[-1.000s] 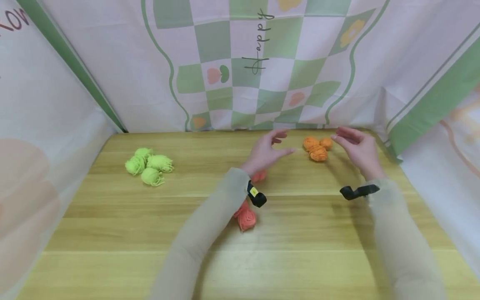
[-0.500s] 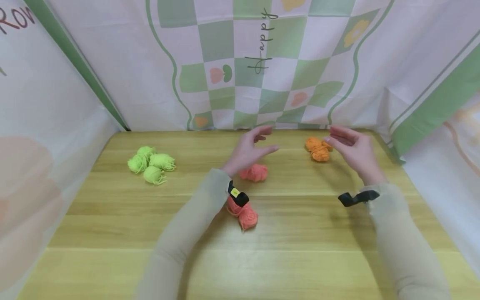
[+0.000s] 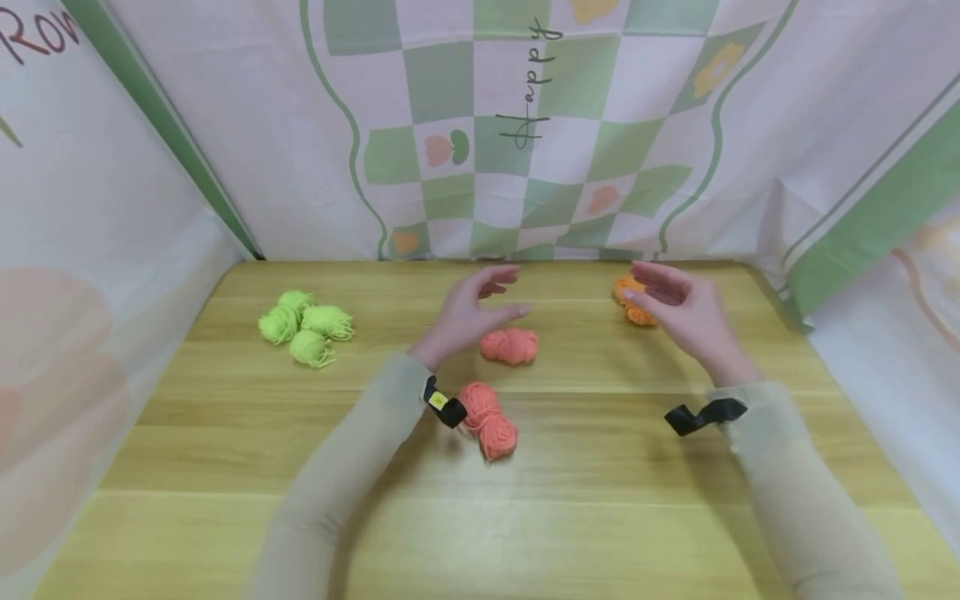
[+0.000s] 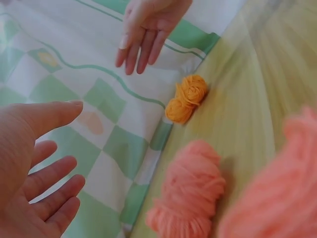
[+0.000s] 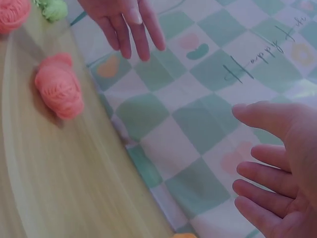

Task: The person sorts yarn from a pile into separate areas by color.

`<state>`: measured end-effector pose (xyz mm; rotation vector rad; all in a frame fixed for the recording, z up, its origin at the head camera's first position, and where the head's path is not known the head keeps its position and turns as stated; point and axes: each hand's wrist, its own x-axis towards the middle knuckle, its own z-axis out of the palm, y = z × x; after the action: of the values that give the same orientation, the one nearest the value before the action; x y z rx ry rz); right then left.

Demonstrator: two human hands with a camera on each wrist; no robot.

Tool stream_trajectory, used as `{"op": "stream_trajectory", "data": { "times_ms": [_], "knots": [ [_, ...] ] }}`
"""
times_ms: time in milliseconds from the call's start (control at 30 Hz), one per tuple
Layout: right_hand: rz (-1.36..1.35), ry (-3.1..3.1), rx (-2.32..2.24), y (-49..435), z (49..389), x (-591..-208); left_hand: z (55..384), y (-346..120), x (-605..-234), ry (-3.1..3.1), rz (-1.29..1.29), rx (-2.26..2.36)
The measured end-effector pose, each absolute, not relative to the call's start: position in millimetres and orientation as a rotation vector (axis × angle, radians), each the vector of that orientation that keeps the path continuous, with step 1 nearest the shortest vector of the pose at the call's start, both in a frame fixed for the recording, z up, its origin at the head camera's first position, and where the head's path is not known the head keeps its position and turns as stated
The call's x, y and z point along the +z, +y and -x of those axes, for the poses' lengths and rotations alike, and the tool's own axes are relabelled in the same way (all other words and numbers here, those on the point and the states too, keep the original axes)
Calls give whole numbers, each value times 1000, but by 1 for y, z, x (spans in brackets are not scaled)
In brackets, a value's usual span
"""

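Observation:
My left hand [image 3: 472, 315] hovers above the table with thumb and fingers apart, holding nothing. Nearest to it lies a small coral yarn skein [image 3: 510, 346]; closer to the table's front are more coral yarn skeins [image 3: 487, 421], touching each other. In the head view my right hand [image 3: 678, 317] floats in front of the orange yarn skeins [image 3: 637, 304] and partly covers them. Its fingers are loosely bent around no object. The left wrist view shows the orange yarn [image 4: 187, 99] on the table near the back cloth, apart from both hands.
A cluster of several lime-green yarn skeins [image 3: 306, 327] lies at the left of the wooden table [image 3: 585, 533]. A checked cloth [image 3: 502, 133] hangs along the back edge, with white and green cloth at both sides.
My left hand has moved left, uncovering the coral skeins beneath it. My right hand has shifted slightly left, now covering part of the orange yarn. The yarn lies as before.

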<state>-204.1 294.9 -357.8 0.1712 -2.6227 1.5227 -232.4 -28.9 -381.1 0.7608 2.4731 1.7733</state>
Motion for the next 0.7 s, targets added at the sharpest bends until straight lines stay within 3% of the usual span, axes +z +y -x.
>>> {"op": "stream_trajectory", "data": {
  "times_ms": [700],
  "knots": [
    [-519, -2663, 1637, 236, 169, -383, 219, -60, -421, 2404, -716, 1750]
  ]
}}
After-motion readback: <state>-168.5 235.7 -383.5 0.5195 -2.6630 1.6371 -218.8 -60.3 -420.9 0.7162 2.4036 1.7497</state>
